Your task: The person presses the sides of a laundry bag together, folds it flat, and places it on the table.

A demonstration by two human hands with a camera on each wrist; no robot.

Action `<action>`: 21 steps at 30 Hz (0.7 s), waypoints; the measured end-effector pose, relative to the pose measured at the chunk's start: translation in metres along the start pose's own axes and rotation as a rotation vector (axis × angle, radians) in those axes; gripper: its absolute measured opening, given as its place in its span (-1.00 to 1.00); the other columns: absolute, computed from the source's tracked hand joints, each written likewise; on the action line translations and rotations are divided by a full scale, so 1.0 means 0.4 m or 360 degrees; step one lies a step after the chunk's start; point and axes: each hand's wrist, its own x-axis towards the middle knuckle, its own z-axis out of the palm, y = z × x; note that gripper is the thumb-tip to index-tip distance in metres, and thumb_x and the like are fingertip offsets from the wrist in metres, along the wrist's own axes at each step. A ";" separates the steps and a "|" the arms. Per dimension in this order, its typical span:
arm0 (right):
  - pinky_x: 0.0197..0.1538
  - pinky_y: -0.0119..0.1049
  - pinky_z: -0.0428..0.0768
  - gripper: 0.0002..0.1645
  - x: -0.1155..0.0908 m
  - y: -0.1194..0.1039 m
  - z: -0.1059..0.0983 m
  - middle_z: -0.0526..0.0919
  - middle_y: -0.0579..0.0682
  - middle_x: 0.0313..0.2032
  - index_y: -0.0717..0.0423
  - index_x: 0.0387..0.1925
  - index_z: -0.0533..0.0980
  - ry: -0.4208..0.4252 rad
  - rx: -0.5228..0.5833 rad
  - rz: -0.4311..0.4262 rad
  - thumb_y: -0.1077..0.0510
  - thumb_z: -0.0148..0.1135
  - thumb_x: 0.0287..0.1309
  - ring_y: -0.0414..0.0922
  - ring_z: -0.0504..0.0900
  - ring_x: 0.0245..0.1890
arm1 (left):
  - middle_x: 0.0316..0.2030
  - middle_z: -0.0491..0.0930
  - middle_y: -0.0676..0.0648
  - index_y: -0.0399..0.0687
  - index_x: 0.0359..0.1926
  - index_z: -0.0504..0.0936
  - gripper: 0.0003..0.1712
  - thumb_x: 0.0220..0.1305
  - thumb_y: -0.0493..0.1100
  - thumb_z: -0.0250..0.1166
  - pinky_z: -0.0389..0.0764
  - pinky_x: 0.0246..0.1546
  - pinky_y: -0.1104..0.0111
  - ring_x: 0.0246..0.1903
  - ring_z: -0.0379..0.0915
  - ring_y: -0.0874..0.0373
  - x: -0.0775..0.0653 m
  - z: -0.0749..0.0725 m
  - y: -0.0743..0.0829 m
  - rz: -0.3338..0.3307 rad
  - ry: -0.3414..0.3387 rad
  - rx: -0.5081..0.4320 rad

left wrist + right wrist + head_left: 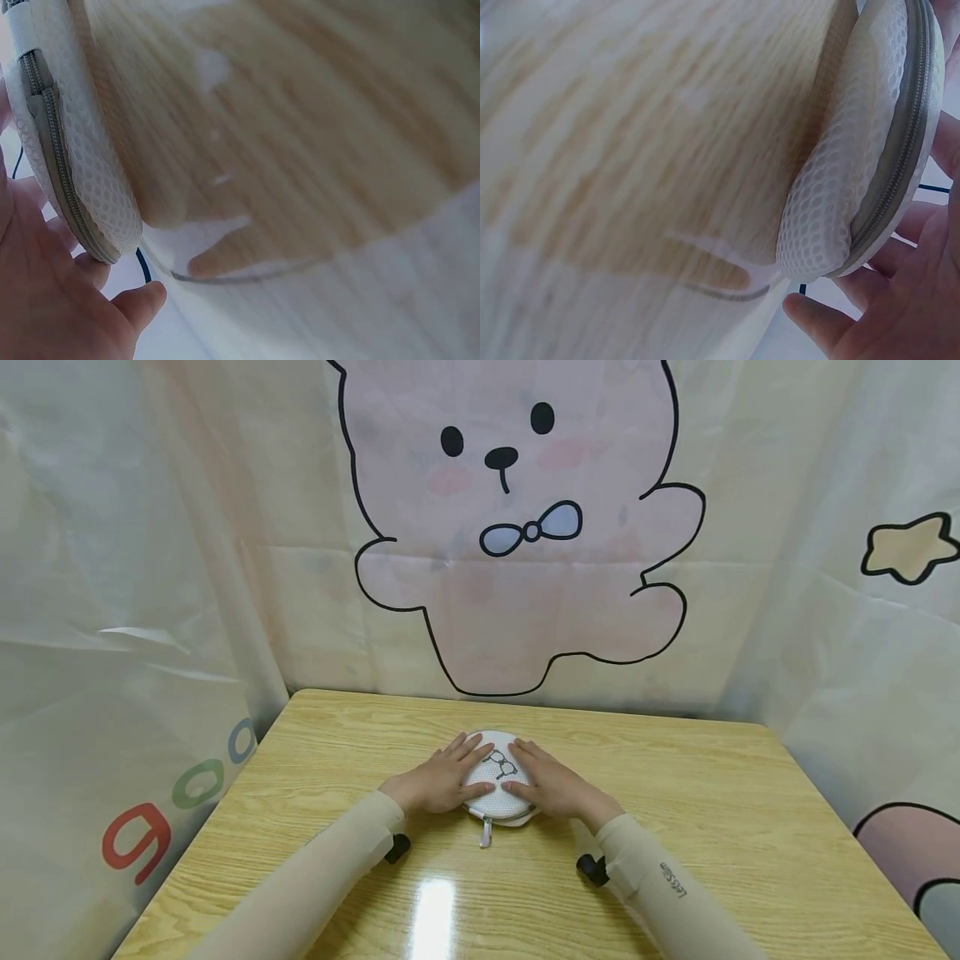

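Note:
A round white mesh zip pouch (pixel 491 804) lies on the wooden table, with a dark line drawing on its lid that looks like a pair of glasses. From the left, my left hand (pixel 441 778) rests on the lid with fingers spread. My right hand (pixel 557 783) lies across the opposite side, its fingers also spread and fairly straight. A pale zipper pull (pixel 486 833) hangs off the near edge. The left wrist view has the honeycomb mesh side (pixel 97 157) and a grey zipper along it. In the right wrist view the zipper (pixel 900 169) runs closed along the rim.
The light wood-grain table (pixel 697 827) extends around the pouch, with a bright glare patch near its front. Behind it hangs a curtain (pixel 487 635) printed with a pink bear, and more printed curtain lines both sides. Dark wrist devices (pixel 592 870) sit under the sleeves.

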 end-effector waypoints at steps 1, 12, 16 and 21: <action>0.61 0.20 0.09 -0.05 0.000 0.000 0.000 0.03 0.21 0.64 0.22 0.62 0.07 0.0000 0.0001 0.0002 -0.22 0.13 0.50 0.24 -0.03 0.65 | 0.68 -0.18 -0.14 0.11 0.69 -0.09 -0.11 0.58 0.37 -0.11 0.06 0.55 -0.25 0.66 -0.32 -0.22 0.000 0.001 0.000 0.0000 -0.0001 0.0002; 0.61 0.20 0.08 -0.05 0.002 0.002 0.008 0.04 0.23 0.63 0.24 0.62 0.06 0.0013 -0.0019 -0.0018 -0.22 0.11 0.51 0.25 -0.03 0.64 | 0.68 -0.17 -0.16 0.07 0.68 -0.06 -0.13 0.59 0.33 -0.06 0.09 0.53 -0.28 0.66 -0.30 -0.23 -0.004 -0.003 0.004 -0.0014 -0.0016 -0.0032; 0.63 0.17 0.06 -0.04 0.003 0.002 0.011 0.03 0.20 0.64 0.22 0.62 0.05 0.0007 -0.0037 -0.0003 -0.23 0.11 0.51 0.22 -0.03 0.65 | 0.68 -0.18 -0.14 0.09 0.69 -0.07 -0.12 0.58 0.34 -0.07 0.05 0.54 -0.28 0.66 -0.32 -0.20 -0.006 -0.004 0.007 -0.0033 -0.0034 -0.0040; 0.63 0.16 0.06 -0.05 0.004 0.002 0.012 0.04 0.20 0.64 0.22 0.62 0.06 0.0009 -0.0035 0.0003 -0.22 0.11 0.51 0.21 -0.03 0.65 | 0.68 -0.19 -0.11 0.12 0.69 -0.10 -0.11 0.57 0.37 -0.09 0.05 0.54 -0.28 0.67 -0.34 -0.17 -0.004 -0.004 0.007 -0.0049 -0.0043 -0.0021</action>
